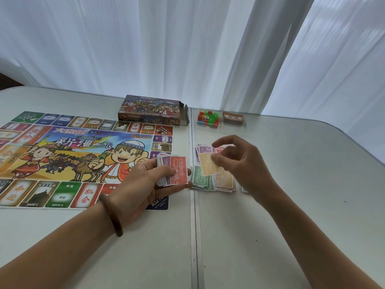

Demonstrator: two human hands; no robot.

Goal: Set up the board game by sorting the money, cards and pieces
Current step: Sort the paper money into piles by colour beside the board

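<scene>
Right hand point(235, 161) pinching a yellow note point(208, 164), hovering directly above the sorted piles point(214, 180) on the table point(291, 205); left hand point(145, 180) gripping the unsorted stack point(174, 171), lying just left.

"10000" on red note point(178, 170) under thumb of left hand point(145, 182), "500" on green note point(199, 177) beside fingers of right hand point(239, 163), "新疆之旅", "机会", "5000元" on board point(68, 155) left of both
</scene>
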